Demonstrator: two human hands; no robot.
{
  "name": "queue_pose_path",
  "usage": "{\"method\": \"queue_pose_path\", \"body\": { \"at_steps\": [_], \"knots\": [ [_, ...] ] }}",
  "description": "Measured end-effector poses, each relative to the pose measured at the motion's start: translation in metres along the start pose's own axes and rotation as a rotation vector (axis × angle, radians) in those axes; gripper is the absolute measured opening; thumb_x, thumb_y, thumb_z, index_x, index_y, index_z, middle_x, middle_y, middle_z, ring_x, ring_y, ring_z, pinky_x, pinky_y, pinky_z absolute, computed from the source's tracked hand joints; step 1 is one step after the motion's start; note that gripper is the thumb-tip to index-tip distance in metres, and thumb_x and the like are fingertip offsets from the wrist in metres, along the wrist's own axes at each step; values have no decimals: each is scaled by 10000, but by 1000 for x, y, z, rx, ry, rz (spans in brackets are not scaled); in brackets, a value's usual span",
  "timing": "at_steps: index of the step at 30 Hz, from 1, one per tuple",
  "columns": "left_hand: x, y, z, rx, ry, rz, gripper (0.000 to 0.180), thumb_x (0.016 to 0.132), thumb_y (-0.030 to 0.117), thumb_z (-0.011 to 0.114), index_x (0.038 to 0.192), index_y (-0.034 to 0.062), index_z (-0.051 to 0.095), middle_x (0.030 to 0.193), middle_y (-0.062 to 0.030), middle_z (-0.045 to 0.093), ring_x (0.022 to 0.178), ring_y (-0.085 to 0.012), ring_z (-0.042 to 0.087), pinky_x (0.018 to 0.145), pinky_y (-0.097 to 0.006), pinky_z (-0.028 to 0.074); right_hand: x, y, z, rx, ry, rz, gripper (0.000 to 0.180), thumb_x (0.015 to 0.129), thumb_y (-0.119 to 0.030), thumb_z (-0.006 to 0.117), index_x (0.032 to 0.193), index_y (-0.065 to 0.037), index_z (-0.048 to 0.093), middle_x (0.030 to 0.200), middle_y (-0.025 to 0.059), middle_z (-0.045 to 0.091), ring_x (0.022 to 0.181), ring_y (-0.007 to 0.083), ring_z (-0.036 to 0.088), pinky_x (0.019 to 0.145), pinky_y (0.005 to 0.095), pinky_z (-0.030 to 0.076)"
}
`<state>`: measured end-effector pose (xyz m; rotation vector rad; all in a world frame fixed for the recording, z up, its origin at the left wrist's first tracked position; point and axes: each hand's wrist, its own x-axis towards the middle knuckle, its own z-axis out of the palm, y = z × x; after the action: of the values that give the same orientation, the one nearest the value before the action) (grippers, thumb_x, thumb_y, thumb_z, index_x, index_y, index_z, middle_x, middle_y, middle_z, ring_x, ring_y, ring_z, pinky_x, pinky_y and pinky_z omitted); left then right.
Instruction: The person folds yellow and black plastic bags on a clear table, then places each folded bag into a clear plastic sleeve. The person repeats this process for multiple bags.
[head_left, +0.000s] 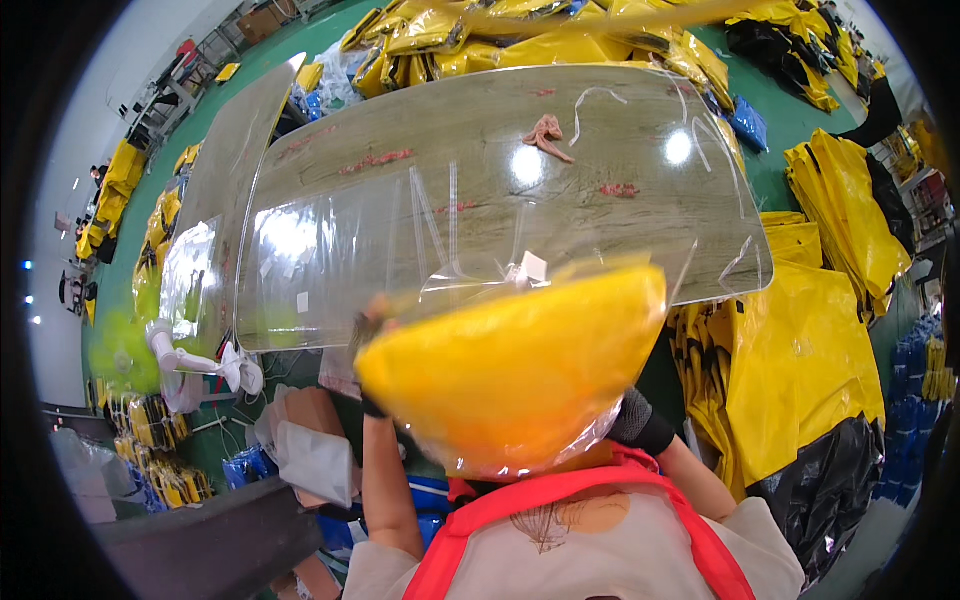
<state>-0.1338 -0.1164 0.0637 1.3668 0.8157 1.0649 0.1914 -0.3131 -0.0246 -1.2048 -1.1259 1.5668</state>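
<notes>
A yellow folded item in transparent plastic [510,370] is held up close to my chest, tilted and blurred by motion. At its left edge, my left hand [366,338] grips it; the hand wears a dark fingerless glove, and the fingertips are smeared. My right hand [642,424], in a grey and black glove, is closed at its lower right edge, with the fingers partly hidden behind it. Just beyond lies the wood-patterned table [350,160]. Flat transparent plastic bags [330,240] rest on its left part, and a small white card [533,268] shows behind the package.
Yellow folded bundles [550,45] are heaped beyond the table, with more yellow sheets [800,350] at the right. A crumpled brown thing [547,136] and plastic strips lie on the table. A green-bladed fan [125,345] stands left, near a brown cardboard piece [310,420].
</notes>
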Motion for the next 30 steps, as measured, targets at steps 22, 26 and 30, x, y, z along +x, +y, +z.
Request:
{"method": "queue_pose_path", "body": {
  "at_steps": [22,26,30],
  "knots": [
    [167,-102,65,1731,63,389,540,798,447,599,1053,-29,592,1151,-231,556,1184,-381,448,1078,-473,266,-21,-51,7,-341,105,-231,256,764,-176,705,963,-33,632,843,155,642,771,332,622,655,358,474],
    [178,-110,57,1538,-191,292,252,848,317,531,889,94,642,955,-123,634,906,-299,602,799,-427,480,-31,-17,-9,-378,130,-156,335,770,-183,728,1047,-26,625,921,147,663,859,282,647,744,344,491],
    [194,-126,-18,1580,247,77,234,842,290,528,906,96,641,954,-134,638,868,-314,615,733,-425,492,-18,-55,-6,-141,136,-96,438,774,-137,737,1165,-16,582,1044,121,663,986,217,630,856,320,478]
  ]
}}
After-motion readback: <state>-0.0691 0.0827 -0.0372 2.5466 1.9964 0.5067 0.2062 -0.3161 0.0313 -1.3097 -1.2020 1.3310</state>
